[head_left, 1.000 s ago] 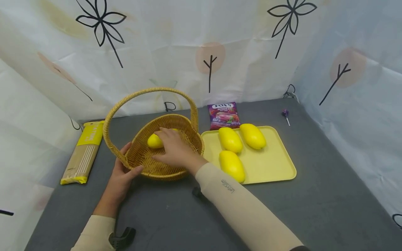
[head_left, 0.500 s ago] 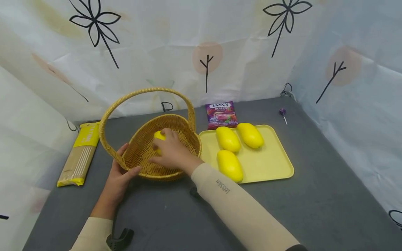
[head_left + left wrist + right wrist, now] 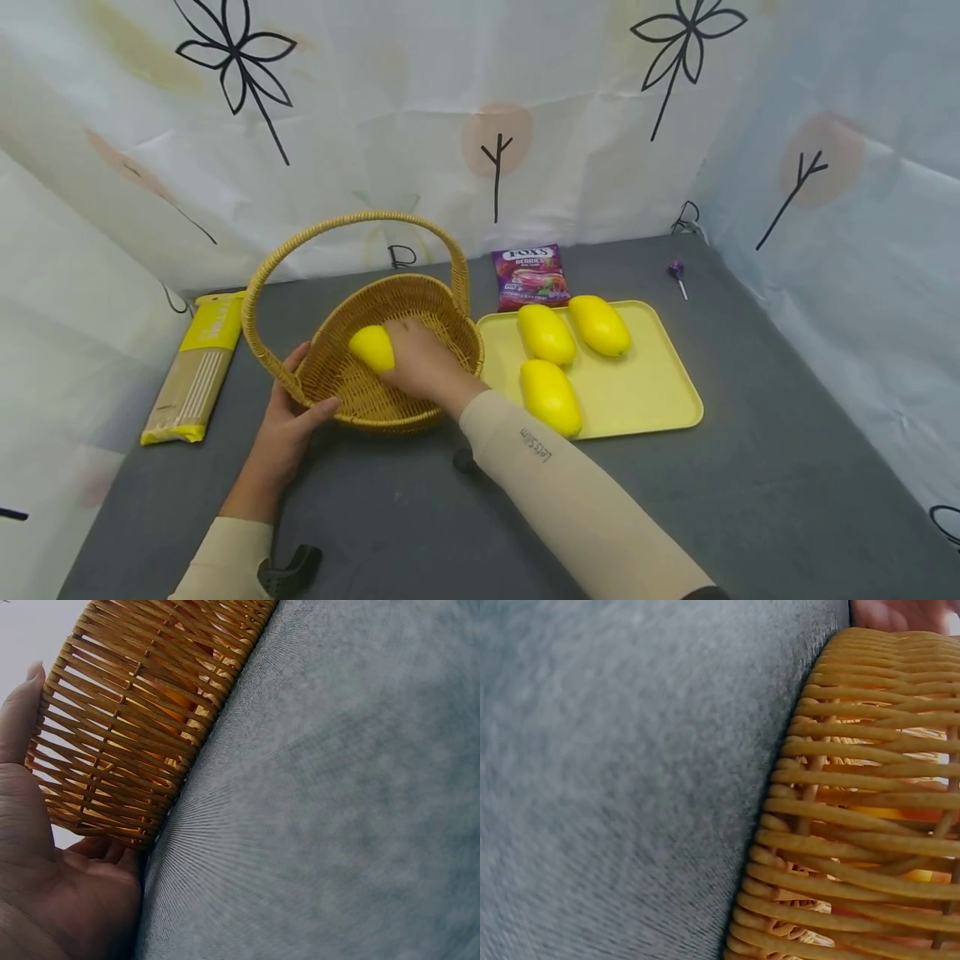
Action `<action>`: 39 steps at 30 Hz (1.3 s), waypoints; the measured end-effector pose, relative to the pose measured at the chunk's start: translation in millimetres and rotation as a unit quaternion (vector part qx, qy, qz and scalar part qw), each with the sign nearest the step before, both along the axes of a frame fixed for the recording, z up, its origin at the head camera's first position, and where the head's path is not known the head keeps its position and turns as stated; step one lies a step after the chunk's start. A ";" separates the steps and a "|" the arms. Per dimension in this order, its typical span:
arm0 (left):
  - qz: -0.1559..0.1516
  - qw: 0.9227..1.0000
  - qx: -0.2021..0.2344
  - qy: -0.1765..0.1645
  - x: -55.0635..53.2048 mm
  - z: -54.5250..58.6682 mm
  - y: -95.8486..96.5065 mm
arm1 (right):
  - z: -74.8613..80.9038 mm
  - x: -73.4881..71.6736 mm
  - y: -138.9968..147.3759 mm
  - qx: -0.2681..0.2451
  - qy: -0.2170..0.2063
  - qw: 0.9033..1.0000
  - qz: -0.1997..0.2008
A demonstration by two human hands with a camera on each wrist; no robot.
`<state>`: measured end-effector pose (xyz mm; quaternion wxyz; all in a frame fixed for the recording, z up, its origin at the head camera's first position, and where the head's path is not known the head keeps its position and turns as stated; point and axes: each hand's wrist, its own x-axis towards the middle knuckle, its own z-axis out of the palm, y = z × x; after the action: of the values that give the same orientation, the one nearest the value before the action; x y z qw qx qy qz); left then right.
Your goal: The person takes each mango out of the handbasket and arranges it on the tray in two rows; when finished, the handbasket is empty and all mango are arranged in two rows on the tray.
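Note:
A wicker basket [image 3: 360, 393] with a tall arched handle sits on the grey table. My left hand [image 3: 288, 417] grips its left side, thumb over the near rim. In the left wrist view the same hand [image 3: 75, 892] holds the woven wall from outside. Inside the basket, my right hand [image 3: 420, 358] holds a yellow mango [image 3: 372, 348], whose rounded end sticks out to the left; the fingers' far side is hidden. From the right wrist, the basket wall [image 3: 870, 802] fills the right part, with yellow showing through its gaps.
A pale yellow tray [image 3: 652, 400] right of the basket bears three mangoes [image 3: 551, 398]. Behind it lies a purple Fox's candy bag [image 3: 531, 279]. A lollipop [image 3: 677, 273] is at the far right. A yellow-ended pack of noodles [image 3: 197, 367] lies left of the basket.
My right hand has gone from lying over the mango with spread fingers to gripping it. The mango has turned, its end now pointing left. My left hand stays on the basket.

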<state>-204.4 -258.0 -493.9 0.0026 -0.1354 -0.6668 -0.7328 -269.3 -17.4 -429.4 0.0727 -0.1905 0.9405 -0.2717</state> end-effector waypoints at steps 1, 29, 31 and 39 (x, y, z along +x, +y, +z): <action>0.000 1.000 -0.001 0.000 -0.1 -0.2 0.2 | 0.3 0.3 0.4 0.002 0.003 1.000 0.003; 0.009 1.000 -0.020 -0.005 2.6 1.6 0.2 | 31.8 29.5 18.3 -0.157 0.118 0.980 0.014; 0.010 1.000 -0.022 -0.006 2.4 2.5 0.6 | 36.4 35.0 21.8 -0.155 0.110 0.982 0.020; 0.011 1.000 -0.022 -0.008 1.6 3.1 1.9 | 39.6 57.0 42.5 -0.165 0.091 0.981 0.047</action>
<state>-202.8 -256.1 -490.8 0.0024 -0.1227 -0.6838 -0.7192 -212.3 25.1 -389.8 -0.0326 -0.2681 0.8751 -0.4014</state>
